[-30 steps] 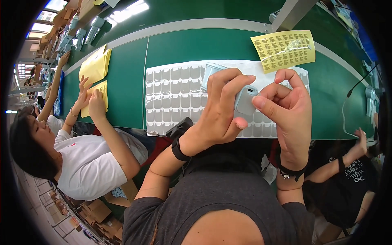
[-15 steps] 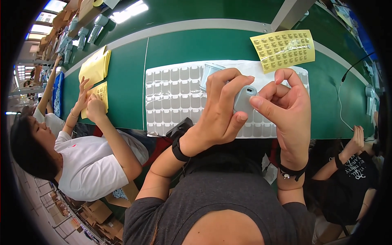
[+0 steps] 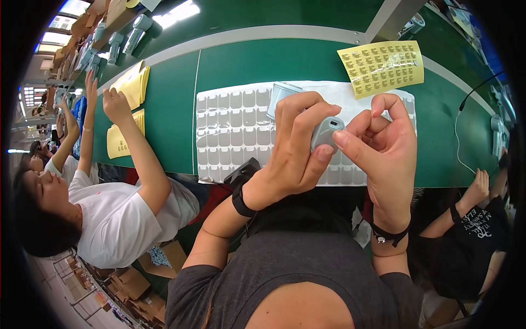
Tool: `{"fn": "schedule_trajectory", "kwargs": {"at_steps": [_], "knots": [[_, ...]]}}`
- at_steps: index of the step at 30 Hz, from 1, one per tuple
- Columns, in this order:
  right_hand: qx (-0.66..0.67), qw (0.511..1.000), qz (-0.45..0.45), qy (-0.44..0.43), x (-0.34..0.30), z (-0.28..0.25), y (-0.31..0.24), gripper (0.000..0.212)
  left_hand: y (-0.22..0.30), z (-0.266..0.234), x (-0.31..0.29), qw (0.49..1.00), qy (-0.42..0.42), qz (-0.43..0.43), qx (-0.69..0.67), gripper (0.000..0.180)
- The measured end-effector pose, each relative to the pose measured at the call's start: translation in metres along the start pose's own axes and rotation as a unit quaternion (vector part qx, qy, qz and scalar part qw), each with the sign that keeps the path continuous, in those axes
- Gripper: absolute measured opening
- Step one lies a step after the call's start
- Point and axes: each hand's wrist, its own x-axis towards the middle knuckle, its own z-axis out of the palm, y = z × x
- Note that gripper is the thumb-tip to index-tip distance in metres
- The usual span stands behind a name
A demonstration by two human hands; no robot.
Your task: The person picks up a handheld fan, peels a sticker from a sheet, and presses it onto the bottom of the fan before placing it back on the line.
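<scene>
My left hand (image 3: 293,145) is closed around a light-blue handheld device (image 3: 323,136), whose rounded end with a small dark port faces up. The left thumb presses low on its side. Close by on the right is my right hand (image 3: 383,145), its thumb tip against the device's edge and its fingers curled in. Whether a small piece sits between that thumb and the fingers is hidden. Beneath both hands lies a white sheet of grey rounded stickers (image 3: 233,129). A flat, pale-blue rectangular part (image 3: 282,94) shows behind my left fingers; whether it joins the device is hidden.
A yellow label sheet (image 3: 383,67) lies at the back right on the green table (image 3: 164,109). More yellow sheets (image 3: 131,88) are at the left, beside a co-worker in white (image 3: 120,214). Another person's hand (image 3: 479,187) is at right, near a white cable (image 3: 456,140).
The device has tilted slightly in my left hand, and the left thumb has come up against it. My right hand has barely shifted. The co-worker at left has raised both arms off the yellow sheets.
</scene>
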Motion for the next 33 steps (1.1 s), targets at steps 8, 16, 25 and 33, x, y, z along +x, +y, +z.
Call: {"fn": "schedule_trajectory", "kwargs": {"at_steps": [8, 16, 25, 33], "knots": [[-0.007, 1.000, -0.009, 0.005, 0.000, 0.006, -0.002, 0.040, 0.000, 0.001, 0.002, 1.000, 0.019, 0.009, 0.002, 0.038], [-0.018, 1.000, -0.009, 0.019, -0.001, 0.009, -0.002, 0.040, -0.001, 0.002, 0.003, 0.999, 0.026, 0.022, 0.030, 0.039], [-0.039, 0.999, -0.013, 0.023, 0.001, 0.011, -0.003, 0.039, 0.001, -0.002, 0.005, 0.998, 0.035, 0.018, 0.040, 0.041], [-0.130, 0.985, 0.059, -0.097, 0.026, -0.024, 0.002, 0.036, 0.008, -0.006, 0.016, 0.999, 0.020, -0.002, 0.028, 0.042]]}}
